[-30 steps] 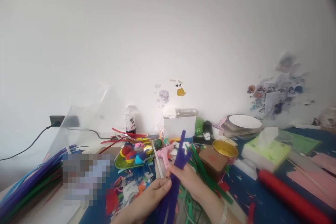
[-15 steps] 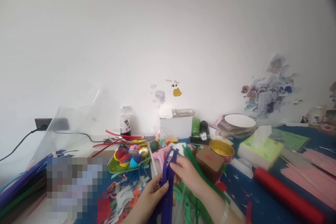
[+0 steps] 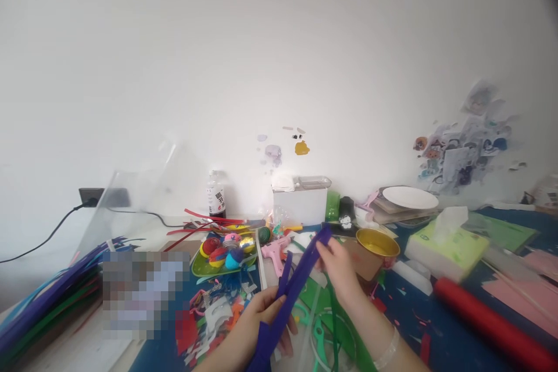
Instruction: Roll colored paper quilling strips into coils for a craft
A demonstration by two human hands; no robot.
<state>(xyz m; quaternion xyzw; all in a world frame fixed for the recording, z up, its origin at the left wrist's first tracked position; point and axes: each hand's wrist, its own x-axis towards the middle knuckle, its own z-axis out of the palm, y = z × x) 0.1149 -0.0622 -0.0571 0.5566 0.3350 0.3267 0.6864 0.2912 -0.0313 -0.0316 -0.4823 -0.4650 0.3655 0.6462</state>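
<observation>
A long purple strip (image 3: 297, 279) runs slantwise between my two hands, its lower part hanging past the bottom edge. My left hand (image 3: 268, 311) is closed around the strip at its middle, where a shorter purple end sticks up. Near the upper end, my right hand (image 3: 335, 258) pinches the strip between thumb and fingers. Below the hands lie green strips (image 3: 325, 296) and teal-handled scissors (image 3: 320, 340). Just beyond the left hand is a pink glue gun (image 3: 275, 253).
Colourful balls sit on a green tray (image 3: 204, 267); paper scraps (image 3: 218, 311) lie in front. To the right are a gold tin (image 3: 378, 242), a tissue pack (image 3: 449, 247) and a red roll (image 3: 492, 325). A bottle (image 3: 217, 195) and a white box (image 3: 300, 203) stand by the wall.
My right hand has moved right and up, drawing the purple strip from near upright into a long slant. My left hand still holds it lower down. The view has shifted slightly left.
</observation>
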